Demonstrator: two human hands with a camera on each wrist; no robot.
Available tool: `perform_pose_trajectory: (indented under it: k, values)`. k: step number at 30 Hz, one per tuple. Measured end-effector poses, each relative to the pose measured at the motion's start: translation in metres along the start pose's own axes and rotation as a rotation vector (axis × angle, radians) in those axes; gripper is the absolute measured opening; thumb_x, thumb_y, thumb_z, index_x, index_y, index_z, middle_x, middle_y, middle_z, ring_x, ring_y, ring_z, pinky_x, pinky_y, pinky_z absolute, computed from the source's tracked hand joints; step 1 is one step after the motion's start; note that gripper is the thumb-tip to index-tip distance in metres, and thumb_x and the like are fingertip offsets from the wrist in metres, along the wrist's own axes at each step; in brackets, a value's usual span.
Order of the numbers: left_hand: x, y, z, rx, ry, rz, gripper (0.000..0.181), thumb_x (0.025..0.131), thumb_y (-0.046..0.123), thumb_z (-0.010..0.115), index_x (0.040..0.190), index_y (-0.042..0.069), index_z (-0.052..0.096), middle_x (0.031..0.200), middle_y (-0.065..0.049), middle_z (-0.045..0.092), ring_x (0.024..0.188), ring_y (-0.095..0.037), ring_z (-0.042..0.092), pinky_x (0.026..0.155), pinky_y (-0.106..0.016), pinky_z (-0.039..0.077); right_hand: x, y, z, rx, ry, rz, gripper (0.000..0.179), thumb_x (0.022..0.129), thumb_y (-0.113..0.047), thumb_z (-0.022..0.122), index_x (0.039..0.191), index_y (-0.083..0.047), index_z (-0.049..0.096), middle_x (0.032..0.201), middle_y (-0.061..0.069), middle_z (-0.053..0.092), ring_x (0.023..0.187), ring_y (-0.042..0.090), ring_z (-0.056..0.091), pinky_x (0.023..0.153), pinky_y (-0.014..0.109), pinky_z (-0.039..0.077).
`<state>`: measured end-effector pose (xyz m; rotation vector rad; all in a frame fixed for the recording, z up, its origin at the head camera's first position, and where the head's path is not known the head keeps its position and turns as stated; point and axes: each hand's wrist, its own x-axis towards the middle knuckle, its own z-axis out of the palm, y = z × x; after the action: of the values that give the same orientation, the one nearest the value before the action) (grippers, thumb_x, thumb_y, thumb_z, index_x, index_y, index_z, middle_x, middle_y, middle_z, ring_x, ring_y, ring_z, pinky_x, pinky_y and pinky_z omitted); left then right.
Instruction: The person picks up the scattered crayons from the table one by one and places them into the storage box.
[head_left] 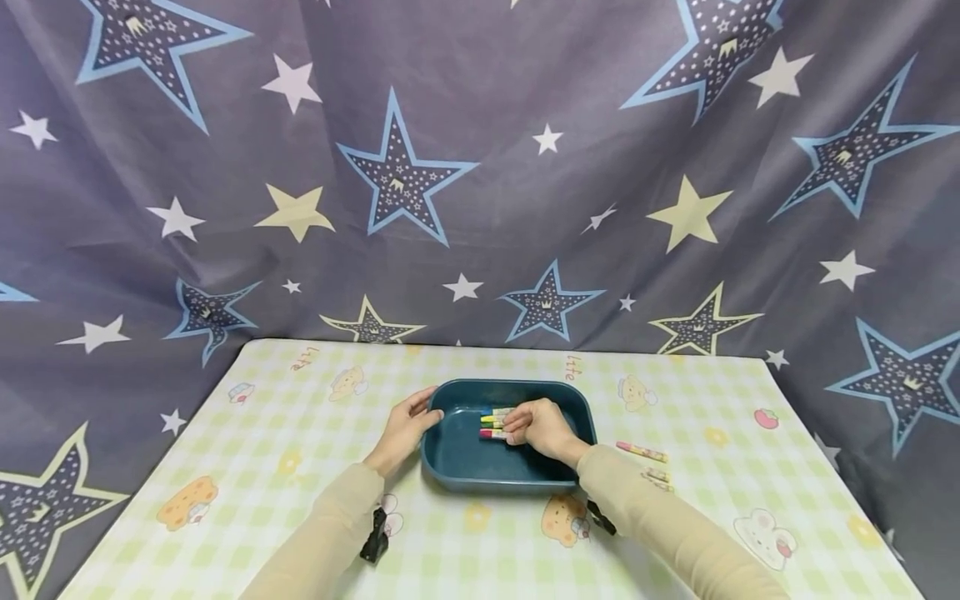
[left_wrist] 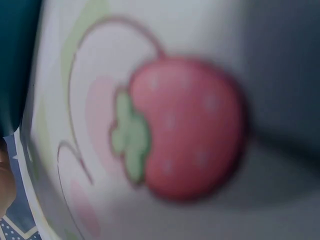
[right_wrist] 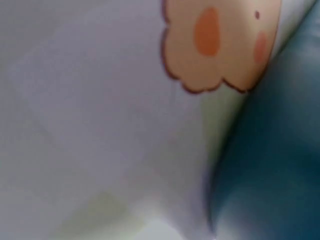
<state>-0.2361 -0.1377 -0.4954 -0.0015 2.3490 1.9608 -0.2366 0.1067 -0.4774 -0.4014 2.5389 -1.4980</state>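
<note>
So, at the left of the middle of the frame, the left hand (head_left: 405, 427) rests at the left rim of the dark blue tray (head_left: 453, 482). Its grip is narrow there, with the thumb over the edge and the other fingers around the outside.

Inside the tray, right of its middle, a few crayons lie side by side: a blue one (head_left: 486, 412), a yellow one (head_left: 489, 420) and a red one (head_left: 491, 435). They point left and right, and their left ends stick out from under the right hand (head_left: 542, 427), so they lie just left of that grip. The fingers are bent over the other ends (I cannot tell if they pinch one or only touch).

Farther right, past the tray's wall, a pink crayon (head_left: 642, 452) lies on the desk (head_left: 795, 492). It slants down to the right, and the right hand is much the nearer one. I think that side step over the wall matters most for a next move. Just below it, more crayons (head_left: 658, 476) peek out by the right sleeve (head_left: 660, 525), which makes them hard to count.

Both wrist views are blurry. They show mostly printed cloth and a bit of tray, with no crayon in sight.
</note>
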Motion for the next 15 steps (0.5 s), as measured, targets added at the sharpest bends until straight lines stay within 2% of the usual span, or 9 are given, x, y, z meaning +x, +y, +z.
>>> perform_pose_trajectory:
  k: [9,12,15]
  values:
    - [-0.010,0.025,0.000,-0.037,-0.044,-0.020,0.051,0.088,0.010,0.058,0.136,0.004,0.043,0.137,-0.021,0.044,0.127,-0.033,0.042,0.100,-0.041,0.043,0.001,0.000,-0.005,-0.070,0.049,-0.031,0.024,0.066,0.011,0.073,0.087,0.000,0.071,0.079,0.011,0.071,0.072,0.017,0.067,0.064,0.024,0.056]
    - [-0.009,0.023,0.000,-0.043,-0.029,-0.014,0.051,0.087,0.009,0.058,0.136,0.003,0.043,0.137,-0.022,0.044,0.127,-0.033,0.042,0.101,-0.042,0.042,0.002,0.001,-0.003,-0.068,0.047,-0.046,0.025,0.067,0.012,0.072,0.089,0.000,0.071,0.080,0.011,0.071,0.072,0.018,0.067,0.064,0.024,0.056]
    - [-0.006,0.012,-0.001,-0.031,-0.018,-0.021,0.051,0.088,0.010,0.058,0.136,0.005,0.043,0.137,-0.021,0.044,0.127,-0.032,0.042,0.101,-0.041,0.042,0.002,0.002,-0.001,-0.071,0.029,-0.043,0.025,0.067,0.012,0.072,0.089,0.000,0.071,0.081,0.011,0.071,0.073,0.018,0.067,0.064,0.023,0.056]
